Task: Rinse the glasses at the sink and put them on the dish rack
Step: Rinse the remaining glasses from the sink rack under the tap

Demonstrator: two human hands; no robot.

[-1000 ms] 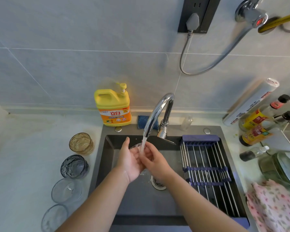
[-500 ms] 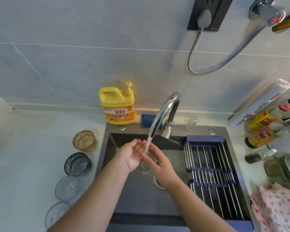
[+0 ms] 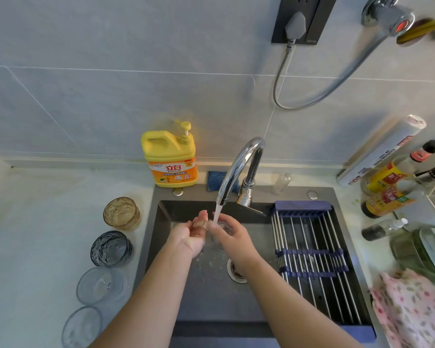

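Right hand [image 3: 230,233] wraps around a small clear glass [image 3: 217,238], fingers curled on its side, holding it upright under the running water stream [image 3: 216,212] over the sink [image 3: 211,297]. Left hand [image 3: 190,233] sits just left of the glass, palm toward it, fingers loosely spread and pointing up; fingertips seem to touch the rim, but can't tell if it actually grips anything. Glass is mostly hidden between both hands, above the sink floor, a little far-left of the drain [image 3: 236,270]. Water comes from the chrome faucet [image 3: 241,167] arching over the far edge of the sink. Droplets on the sink bottom near the drain. Dish rack [image 3: 309,257], metal rods with blue ends, spans the right half of the sink; nothing on it. On the counter left of the sink, four glasses in a near-to-far row: amber glass [image 3: 122,213] farthest, then grey-blue glass [image 3: 111,248], then clear glass [image 3: 99,285], then another clear glass [image 3: 82,326] nearest, cut by the forearm. Yellow dish soap bottle [image 3: 170,156] stands at the far-left corner of the sink, blue sponge [image 3: 217,180] right of it behind the faucet. Sauce bottles [image 3: 387,187] and a floral cloth [image 3: 414,310] on the right counter.
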